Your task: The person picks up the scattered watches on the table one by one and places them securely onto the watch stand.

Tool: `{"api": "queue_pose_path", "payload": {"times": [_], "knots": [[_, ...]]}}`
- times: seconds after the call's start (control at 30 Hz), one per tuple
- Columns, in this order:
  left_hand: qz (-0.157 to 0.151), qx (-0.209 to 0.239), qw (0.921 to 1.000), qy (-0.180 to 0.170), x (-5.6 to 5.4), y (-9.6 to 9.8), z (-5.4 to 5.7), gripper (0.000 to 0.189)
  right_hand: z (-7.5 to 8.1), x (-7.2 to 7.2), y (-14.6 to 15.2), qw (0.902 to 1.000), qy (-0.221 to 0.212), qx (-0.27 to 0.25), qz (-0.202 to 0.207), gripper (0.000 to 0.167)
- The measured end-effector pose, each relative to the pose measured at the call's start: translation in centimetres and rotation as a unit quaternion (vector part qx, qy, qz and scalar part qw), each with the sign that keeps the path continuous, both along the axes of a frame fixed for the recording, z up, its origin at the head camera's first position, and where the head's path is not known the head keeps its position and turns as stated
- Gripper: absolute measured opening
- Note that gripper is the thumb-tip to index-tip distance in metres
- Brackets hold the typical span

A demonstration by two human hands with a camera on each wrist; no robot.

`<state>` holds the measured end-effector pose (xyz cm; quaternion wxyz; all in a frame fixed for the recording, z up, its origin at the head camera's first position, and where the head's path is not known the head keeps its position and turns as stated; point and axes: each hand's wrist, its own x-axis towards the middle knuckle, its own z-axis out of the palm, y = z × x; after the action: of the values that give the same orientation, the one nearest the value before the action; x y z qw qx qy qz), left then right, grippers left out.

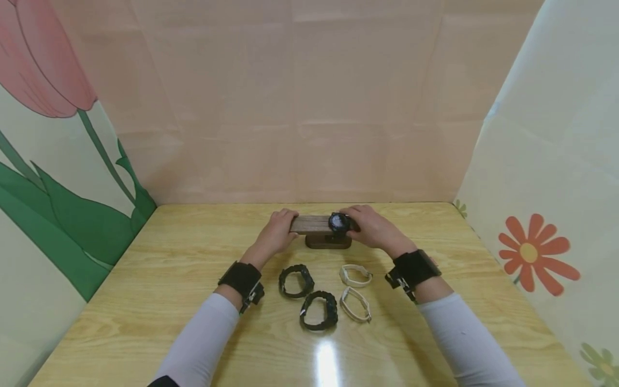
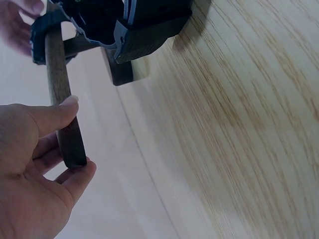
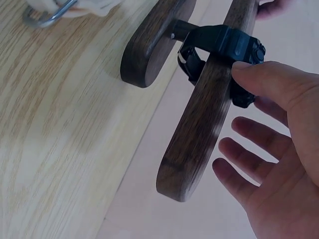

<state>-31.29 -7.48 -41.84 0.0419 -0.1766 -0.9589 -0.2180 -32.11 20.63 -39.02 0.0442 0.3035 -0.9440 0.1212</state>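
A dark wooden watch stand, with a horizontal bar (image 1: 309, 224) above an oblong base (image 1: 329, 243), stands near the table's back edge. My left hand (image 1: 274, 235) grips the bar's left end; in the left wrist view the thumb (image 2: 60, 113) lies along one side and fingertips touch the far end. A black watch (image 1: 339, 223) is looped around the bar toward its right. At that watch, my right hand (image 1: 376, 230) pinches it, the thumb (image 3: 269, 82) on its edge and the index finger partly hidden behind. The other right fingers are loosely spread below.
In front of the stand lie two black watches, one farther back (image 1: 308, 280) and one nearer (image 1: 331, 312). Right of them are two white watches, an upper one (image 1: 345, 275) and a lower one (image 1: 346, 294). The wooden table (image 1: 159, 301) meets a pinkish back wall (image 1: 300, 161).
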Motion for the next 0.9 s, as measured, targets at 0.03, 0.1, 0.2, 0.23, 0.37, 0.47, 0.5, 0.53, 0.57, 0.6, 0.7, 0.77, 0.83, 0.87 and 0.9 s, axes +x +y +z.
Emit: {"api": "queue_pose_path", "payload": {"times": [0.03, 0.1, 0.2, 0.23, 0.37, 0.47, 0.5, 0.53, 0.57, 0.6, 0.7, 0.77, 0.83, 0.87, 0.9], "knots": [[0.0, 0.0, 1.0, 0.001, 0.0, 0.0, 0.0, 0.053, 0.0, 0.0, 0.1, 1.0, 0.003, -0.001, 0.0, 0.062], [-0.001, 0.0, 1.0, 0.003, 0.1, -0.1, 0.0, 0.053, -0.1, 0.0, 0.3, 1.0, 0.009, -0.003, 0.0, 0.062], [-0.002, 0.0, 1.0, 0.004, 0.0, -0.1, -0.1, 0.053, -0.2, -0.1, 0.7, 0.9999, 0.015, -0.005, 0.0, 0.061], [-0.002, 0.001, 1.0, 0.004, 0.0, -0.1, -0.1, 0.053, -0.2, -0.1, 0.8, 0.9999, 0.015, -0.005, 0.0, 0.061], [-0.003, 0.001, 1.0, 0.004, -0.1, -0.2, -0.3, 0.053, -0.2, -0.1, 1.1, 0.9999, 0.012, -0.004, -0.002, 0.058], [-0.003, -0.002, 1.0, 0.003, -0.3, -0.3, -0.4, 0.053, -0.3, -0.1, 1.4, 0.9999, 0.014, -0.005, -0.002, 0.057], [-0.002, -0.002, 1.0, 0.003, -0.3, -0.3, -0.4, 0.053, -0.4, -0.1, 1.5, 0.9999, 0.015, -0.005, -0.002, 0.057], [-0.002, -0.002, 1.0, 0.002, -0.3, -0.3, -0.4, 0.053, -0.4, -0.1, 1.6, 0.9999, 0.016, -0.006, -0.002, 0.057], [-0.001, -0.002, 1.0, 0.002, -0.3, -0.3, -0.4, 0.053, -0.5, -0.1, 1.7, 0.9999, 0.016, -0.005, -0.003, 0.057], [-0.001, -0.002, 1.0, 0.001, -0.3, -0.3, -0.5, 0.053, -0.6, -0.1, 1.8, 0.9998, 0.017, -0.005, -0.003, 0.056], [0.0, 0.001, 1.0, 0.001, -0.2, -0.3, -0.5, 0.053, -0.7, 0.0, 2.1, 0.9998, 0.014, -0.008, -0.007, 0.055], [0.001, 0.0, 1.0, 0.0, -0.1, -0.4, -0.5, 0.053, -0.8, 0.0, 2.3, 0.9998, 0.012, -0.011, -0.01, 0.054], [0.001, 0.001, 1.0, 0.0, -0.1, -0.4, -0.5, 0.053, -0.8, 0.0, 2.5, 0.9997, 0.009, -0.016, -0.014, 0.053], [0.001, 0.001, 1.0, 0.0, -0.1, -0.4, -0.5, 0.053, -0.8, 0.0, 2.5, 0.9997, 0.009, -0.018, -0.015, 0.053], [0.002, 0.001, 1.0, -0.001, 0.0, -0.4, -0.5, 0.054, -0.8, 0.1, 2.6, 0.9997, 0.009, -0.019, -0.015, 0.052]]}}
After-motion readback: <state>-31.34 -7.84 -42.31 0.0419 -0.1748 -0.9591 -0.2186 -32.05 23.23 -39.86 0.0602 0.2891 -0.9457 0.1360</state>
